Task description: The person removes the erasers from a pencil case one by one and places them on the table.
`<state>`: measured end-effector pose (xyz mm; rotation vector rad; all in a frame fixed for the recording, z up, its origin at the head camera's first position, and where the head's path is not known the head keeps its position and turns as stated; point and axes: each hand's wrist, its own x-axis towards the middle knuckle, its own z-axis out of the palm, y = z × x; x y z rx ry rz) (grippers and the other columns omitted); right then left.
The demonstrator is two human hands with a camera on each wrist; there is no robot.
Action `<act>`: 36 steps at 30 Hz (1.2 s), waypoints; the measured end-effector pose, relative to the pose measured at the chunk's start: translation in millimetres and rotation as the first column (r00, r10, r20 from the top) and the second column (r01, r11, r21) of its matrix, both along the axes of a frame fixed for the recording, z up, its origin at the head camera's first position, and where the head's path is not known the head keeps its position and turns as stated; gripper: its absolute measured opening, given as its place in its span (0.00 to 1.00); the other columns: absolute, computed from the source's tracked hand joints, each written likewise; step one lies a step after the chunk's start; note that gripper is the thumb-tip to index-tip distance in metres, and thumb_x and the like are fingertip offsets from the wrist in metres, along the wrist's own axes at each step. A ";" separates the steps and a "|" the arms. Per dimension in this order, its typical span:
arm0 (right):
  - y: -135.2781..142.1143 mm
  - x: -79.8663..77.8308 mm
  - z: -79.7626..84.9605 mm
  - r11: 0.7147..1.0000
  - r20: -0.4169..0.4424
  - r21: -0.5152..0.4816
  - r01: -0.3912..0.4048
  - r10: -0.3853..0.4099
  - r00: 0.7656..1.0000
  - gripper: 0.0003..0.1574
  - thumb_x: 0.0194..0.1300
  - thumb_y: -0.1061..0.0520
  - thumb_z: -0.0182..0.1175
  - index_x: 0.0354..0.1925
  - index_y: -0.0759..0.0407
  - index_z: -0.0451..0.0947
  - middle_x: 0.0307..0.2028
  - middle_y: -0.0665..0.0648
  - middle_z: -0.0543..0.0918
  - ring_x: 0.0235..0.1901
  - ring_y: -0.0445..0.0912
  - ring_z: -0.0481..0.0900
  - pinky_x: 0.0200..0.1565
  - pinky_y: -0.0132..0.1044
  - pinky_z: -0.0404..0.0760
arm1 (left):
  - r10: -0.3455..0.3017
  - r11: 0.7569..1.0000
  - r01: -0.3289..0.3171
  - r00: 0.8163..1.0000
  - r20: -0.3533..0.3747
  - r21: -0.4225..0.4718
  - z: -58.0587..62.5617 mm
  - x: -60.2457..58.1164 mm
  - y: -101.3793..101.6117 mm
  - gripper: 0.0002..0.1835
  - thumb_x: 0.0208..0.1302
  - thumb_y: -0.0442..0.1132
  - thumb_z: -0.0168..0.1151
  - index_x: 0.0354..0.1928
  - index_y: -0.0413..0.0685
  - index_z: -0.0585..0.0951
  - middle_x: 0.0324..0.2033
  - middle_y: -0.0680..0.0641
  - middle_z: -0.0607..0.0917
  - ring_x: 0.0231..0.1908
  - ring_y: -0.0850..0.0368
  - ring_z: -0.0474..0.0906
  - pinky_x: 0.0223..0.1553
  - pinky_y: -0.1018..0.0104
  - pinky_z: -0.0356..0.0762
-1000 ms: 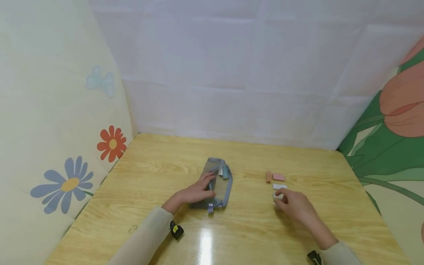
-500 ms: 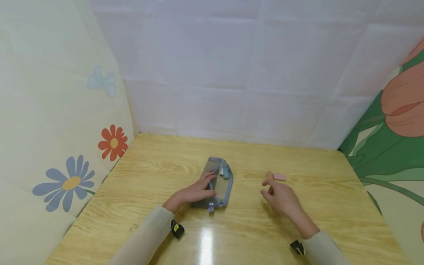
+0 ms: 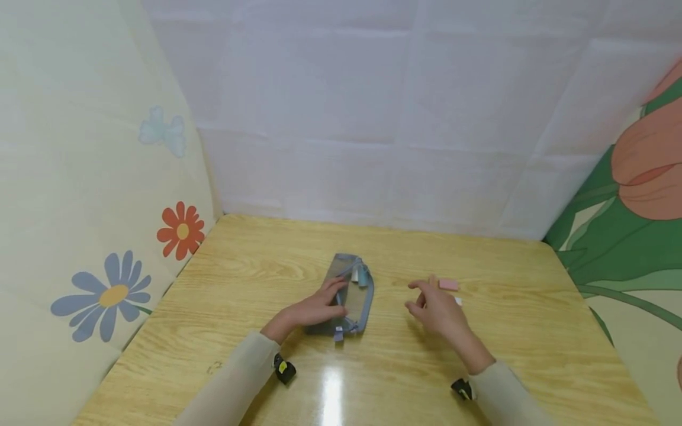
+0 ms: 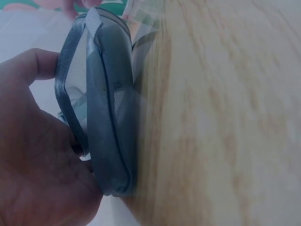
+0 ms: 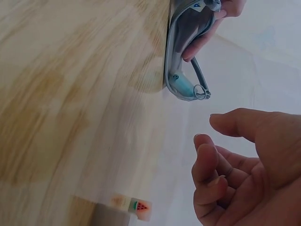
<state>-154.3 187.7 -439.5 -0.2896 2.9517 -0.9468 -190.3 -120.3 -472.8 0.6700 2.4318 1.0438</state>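
Observation:
A blue-grey mesh pouch point(image 3: 367, 307) with a zip lies on the wooden table, its mouth held apart. My left hand point(image 3: 322, 305) grips the pouch's rim, thumb at one end and fingers reaching into the opening. Inside its far end shows a small teal piece point(image 3: 363, 277) beside a white one point(image 3: 355, 274). My right hand point(image 3: 439, 310) hovers to the right of the pouch, with nothing in the gap between thumb and forefinger point(image 5: 225, 141). A pink block point(image 3: 449, 284) lies behind it, and a white block point(image 3: 458, 302) is partly covered by it.
An orange-brown block point(image 3: 433, 279) stands next to the pink one. One small block with a watermelon print point(image 5: 142, 207) shows in the right wrist view. White cloth point(image 3: 373, 148) walls the table's back edge, and flower-printed cloth point(image 3: 106, 293) hangs at the sides.
My right hand has left the white block it was touching and moved left toward the pouch, its thumb and forefinger now spread apart. My left hand and the pouch have stayed put.

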 end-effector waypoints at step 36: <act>-61.3 -36.5 -10.7 0.999 -0.015 -0.015 -0.028 0.028 0.999 0.27 0.64 0.53 0.69 0.59 0.58 0.78 0.28 0.46 0.80 0.25 0.40 0.74 0.35 0.38 0.77 | 0.009 1.000 -0.009 1.000 0.007 0.013 -3.3 -0.4 -2.7 0.47 0.63 0.55 0.55 0.79 0.40 0.54 0.80 0.40 0.46 0.77 0.37 0.47 0.72 0.39 0.56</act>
